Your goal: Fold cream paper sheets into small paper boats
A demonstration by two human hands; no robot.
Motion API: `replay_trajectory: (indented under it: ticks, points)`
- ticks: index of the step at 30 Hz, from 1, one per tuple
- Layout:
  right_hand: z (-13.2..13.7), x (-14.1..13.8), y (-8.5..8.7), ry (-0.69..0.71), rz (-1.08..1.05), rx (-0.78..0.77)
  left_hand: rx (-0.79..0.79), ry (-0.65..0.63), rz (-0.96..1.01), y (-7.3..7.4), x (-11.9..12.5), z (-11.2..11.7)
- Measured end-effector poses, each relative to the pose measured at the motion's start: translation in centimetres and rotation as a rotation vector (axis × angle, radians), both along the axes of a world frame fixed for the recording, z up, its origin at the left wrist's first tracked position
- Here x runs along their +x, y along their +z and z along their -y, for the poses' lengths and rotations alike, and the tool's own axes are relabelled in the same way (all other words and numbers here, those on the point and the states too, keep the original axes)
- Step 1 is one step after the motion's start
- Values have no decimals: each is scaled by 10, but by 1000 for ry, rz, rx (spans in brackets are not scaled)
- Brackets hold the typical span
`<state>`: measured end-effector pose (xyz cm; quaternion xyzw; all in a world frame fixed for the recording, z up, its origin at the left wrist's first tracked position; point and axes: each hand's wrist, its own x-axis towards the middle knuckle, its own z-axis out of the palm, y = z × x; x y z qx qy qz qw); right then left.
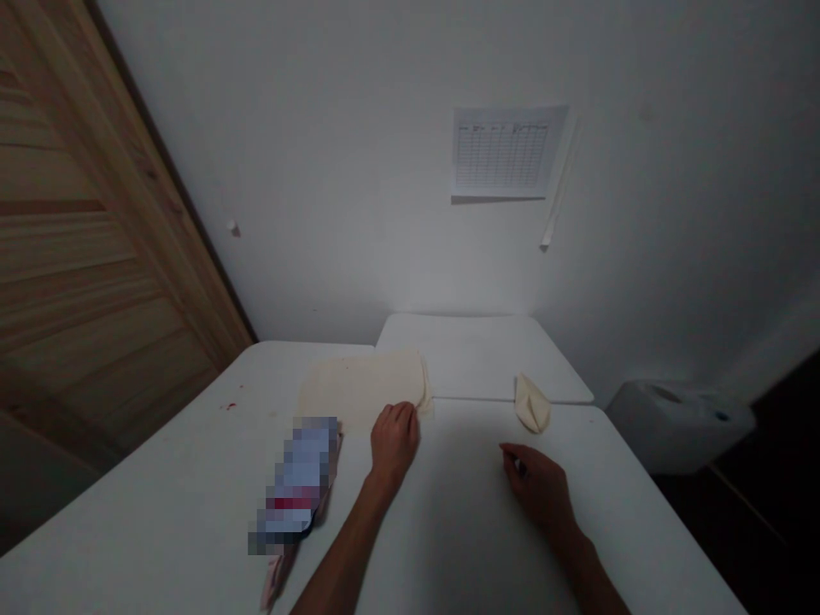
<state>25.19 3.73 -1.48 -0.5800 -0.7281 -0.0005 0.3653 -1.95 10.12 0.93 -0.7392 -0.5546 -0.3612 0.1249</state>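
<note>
A stack of thin cream sheets (365, 384), cloth or paper, lies flat on the white table. My left hand (395, 440) has its fingers curled closed at the near right corner of these sheets, and the fingertips are hidden. To the right, my right hand (538, 487) hovers over or rests on the table with thumb and forefinger pinched together; nothing shows between them. Just beyond it sits a small folded cream piece (532, 406), pointed at the top and creased down the middle, apart from the hand.
A blurred-out bluish packet (298, 478) lies left of my left forearm. The white table (474, 530) meets a white wall bearing a printed chart (503, 154) and a hanging strip (560, 188). A wooden panel (108, 222) stands left; a pale bin-like container (679, 427) is right.
</note>
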Motion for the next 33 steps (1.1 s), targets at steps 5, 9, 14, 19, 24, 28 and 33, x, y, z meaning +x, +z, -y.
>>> replay_trajectory:
  ticks: [5, 9, 14, 19, 24, 28, 33]
  points:
    - [-1, 0, 0, -12, -133, -50, 71, -76, -19, -2, 2, 12]
    - [-3, -3, 2, -31, -393, -140, 108, -135, -30, -6, 9, 31]
    - [-3, -11, 5, -21, -650, -297, 186, -290, -102, -15, 26, 62]
    - [-3, -15, 9, -12, -712, -378, 179, -365, -146, -17, 43, 90]
    - [-3, -14, 11, -19, -750, -408, 191, -395, -156, -14, 51, 103]
    - [-4, -14, 10, -25, -789, -413, 177, -432, -193, -12, 55, 107]
    - [-4, -16, 9, 35, -790, -349, 104, -501, -213, -8, 59, 109]
